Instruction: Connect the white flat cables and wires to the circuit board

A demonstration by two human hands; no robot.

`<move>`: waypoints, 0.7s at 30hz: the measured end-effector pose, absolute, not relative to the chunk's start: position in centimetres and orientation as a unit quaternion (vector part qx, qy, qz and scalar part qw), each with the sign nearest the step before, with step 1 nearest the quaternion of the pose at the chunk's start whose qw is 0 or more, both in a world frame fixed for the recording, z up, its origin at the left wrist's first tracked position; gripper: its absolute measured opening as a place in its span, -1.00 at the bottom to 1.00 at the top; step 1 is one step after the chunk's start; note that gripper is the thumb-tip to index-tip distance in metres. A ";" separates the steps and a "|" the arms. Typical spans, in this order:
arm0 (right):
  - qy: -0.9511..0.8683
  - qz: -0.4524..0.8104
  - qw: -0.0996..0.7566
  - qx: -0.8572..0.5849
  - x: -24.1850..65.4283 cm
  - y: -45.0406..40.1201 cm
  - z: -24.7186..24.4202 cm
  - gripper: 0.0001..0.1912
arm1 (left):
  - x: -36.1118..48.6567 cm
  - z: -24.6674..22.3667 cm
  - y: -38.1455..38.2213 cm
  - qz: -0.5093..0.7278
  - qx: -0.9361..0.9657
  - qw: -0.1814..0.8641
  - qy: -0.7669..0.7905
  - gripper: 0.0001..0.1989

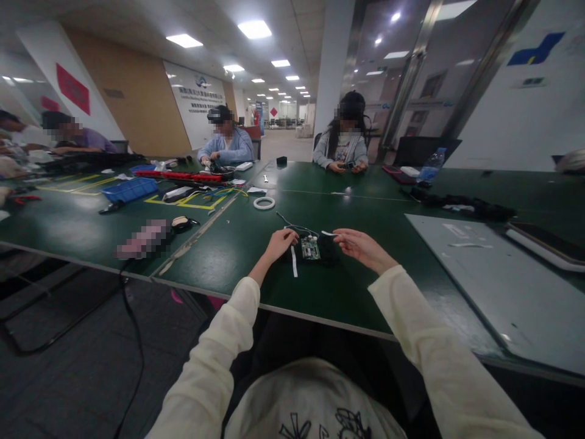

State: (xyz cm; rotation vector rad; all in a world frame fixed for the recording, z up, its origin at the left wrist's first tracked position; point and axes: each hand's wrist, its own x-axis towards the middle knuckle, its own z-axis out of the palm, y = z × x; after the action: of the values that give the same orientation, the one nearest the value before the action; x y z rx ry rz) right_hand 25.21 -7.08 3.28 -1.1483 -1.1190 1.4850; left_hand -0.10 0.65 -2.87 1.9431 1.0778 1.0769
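Note:
A green circuit board [311,248] sits in a small black case [325,251] on the green table, with thin grey wires [292,225] running from its far side. The fingers of my left hand [280,245] are closed at the case's left edge. From beneath those fingertips a white strip [295,263] hangs toward me; whether they pinch it too, I cannot tell. To the right of the board, my right hand [359,247] pinches a short white strip [328,233] between thumb and forefinger, its free end pointing left, just above the case.
Beyond the board lie a white tape roll [264,203] and a small wrench [265,178]. A grey panel [461,274] covers the right side, with another white strip [470,246] on it. At left are a blue tray [130,190] and loose wires. Several people sit around the table.

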 end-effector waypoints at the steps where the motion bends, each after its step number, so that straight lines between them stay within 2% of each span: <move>1: -0.461 0.599 0.463 -0.463 24.4 -7.0 3.4 -0.70 | -0.1 -2.8 0.6 0.413 0.743 0.330 0.409 -0.73; 7: -0.522 0.567 0.458 -0.442 20.0 -6.6 4.0 -0.43 | 0.4 -1.7 -0.1 0.439 0.726 0.344 0.402 -0.60; 10: -0.554 0.569 0.443 -0.416 18.8 -6.5 3.6 -0.38 | 0.4 -1.1 -0.6 0.456 0.705 0.377 0.391 -0.57; 13: -0.573 0.570 0.416 -0.416 18.0 -6.4 3.1 -0.37 | 0.3 -0.7 -0.7 0.470 0.683 0.400 0.390 -0.64; 16: -0.587 0.550 0.397 -0.443 17.8 -6.4 2.9 -0.43 | 0.1 -0.7 -0.5 0.471 0.672 0.423 0.383 -0.73; 21: -0.609 0.495 0.397 -0.476 18.1 -6.1 2.3 -0.76 | 0.0 -1.0 -0.3 0.494 0.657 0.438 0.365 -0.78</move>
State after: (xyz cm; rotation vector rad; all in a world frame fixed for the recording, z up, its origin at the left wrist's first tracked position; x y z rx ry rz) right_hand 18.06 -6.14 2.31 -1.2049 -1.5424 1.2548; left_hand 0.00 -0.26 -1.05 1.6321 0.9076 1.2274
